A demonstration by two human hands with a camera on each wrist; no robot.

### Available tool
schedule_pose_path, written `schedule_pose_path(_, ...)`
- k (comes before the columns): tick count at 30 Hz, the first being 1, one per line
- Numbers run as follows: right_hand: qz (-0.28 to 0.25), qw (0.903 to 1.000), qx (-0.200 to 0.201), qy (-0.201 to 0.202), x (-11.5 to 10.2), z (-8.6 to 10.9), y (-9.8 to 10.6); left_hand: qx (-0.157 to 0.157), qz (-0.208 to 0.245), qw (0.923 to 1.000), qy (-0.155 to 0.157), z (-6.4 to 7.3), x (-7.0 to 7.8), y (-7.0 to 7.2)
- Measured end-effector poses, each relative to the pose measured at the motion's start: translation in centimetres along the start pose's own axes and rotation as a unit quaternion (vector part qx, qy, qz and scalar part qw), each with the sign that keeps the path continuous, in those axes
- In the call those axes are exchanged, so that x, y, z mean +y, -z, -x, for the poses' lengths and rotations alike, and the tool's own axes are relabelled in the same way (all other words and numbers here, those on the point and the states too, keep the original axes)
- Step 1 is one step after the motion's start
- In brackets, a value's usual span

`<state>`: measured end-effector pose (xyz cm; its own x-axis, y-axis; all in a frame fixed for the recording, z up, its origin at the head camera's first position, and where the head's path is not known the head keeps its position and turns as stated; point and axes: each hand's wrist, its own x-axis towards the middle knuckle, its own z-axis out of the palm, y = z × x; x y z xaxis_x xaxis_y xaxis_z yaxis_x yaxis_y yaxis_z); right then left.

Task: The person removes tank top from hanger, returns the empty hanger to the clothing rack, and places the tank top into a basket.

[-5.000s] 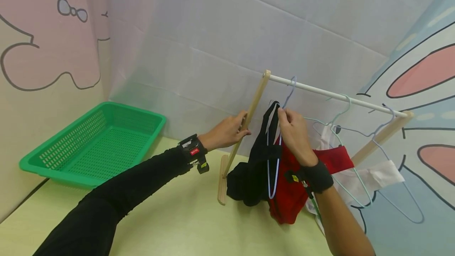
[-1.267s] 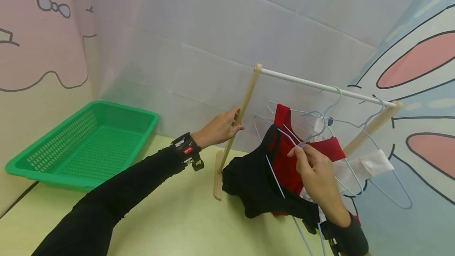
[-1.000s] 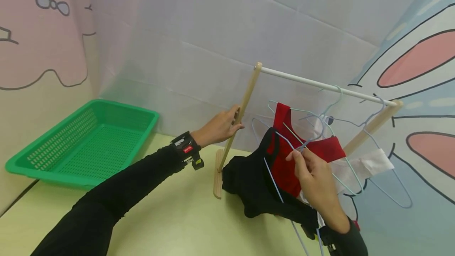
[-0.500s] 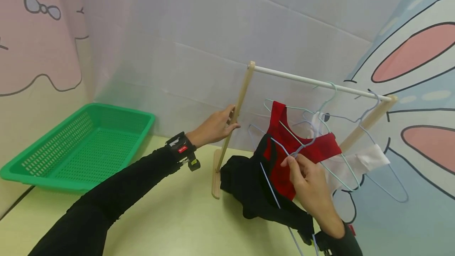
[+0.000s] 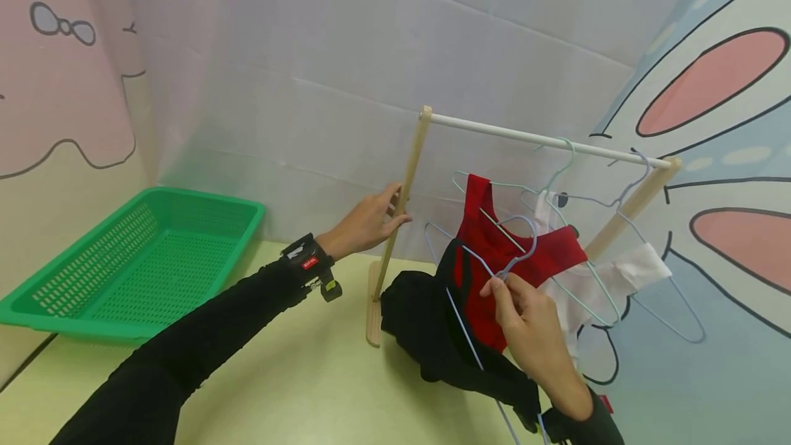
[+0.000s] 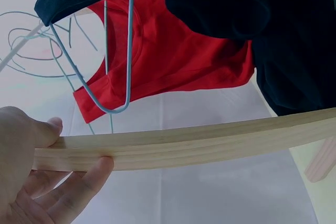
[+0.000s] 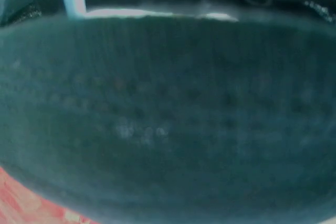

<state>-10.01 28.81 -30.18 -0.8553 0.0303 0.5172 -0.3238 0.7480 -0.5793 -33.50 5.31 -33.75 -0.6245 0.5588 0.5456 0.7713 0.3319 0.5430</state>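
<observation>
My left hand grips the wooden side post of a small clothes rack, thumb on one side and fingers on the other in the left wrist view. My right hand pinches a lilac wire hanger just below its hook, which is off the rod. A black garment hangs tilted on that hanger, one strap slanting down toward my right wrist. Behind it, a red top hangs from a mint hanger on the rod. Dark cloth fills most of the right wrist view.
A white garment hangs on another lilac hanger at the rack's right end. A green plastic basket stands on the pale yellow table at the left. Close behind the rack is a white curtain.
The lilac hanger with the black garment has come off the rod, lowered and tilted by my right hand. Lately that hand has shifted slightly down. My left hand has kept hold of the post.
</observation>
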Motion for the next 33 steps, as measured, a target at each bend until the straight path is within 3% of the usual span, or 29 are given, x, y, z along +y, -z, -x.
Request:
schedule_pose_path(19, 0.010, 0.9995, -0.008, -0.027, -0.43, 0.41, -0.20, 0.011, 0.001, 0.9997, -0.022, 0.18, -0.54, -0.31)
schedule_pose_path(33, 0.004, 0.9988, -0.021, -0.045, -0.11, 0.90, -0.12, 0.014, 0.002, 0.9998, -0.015, 0.08, -0.53, -0.50)
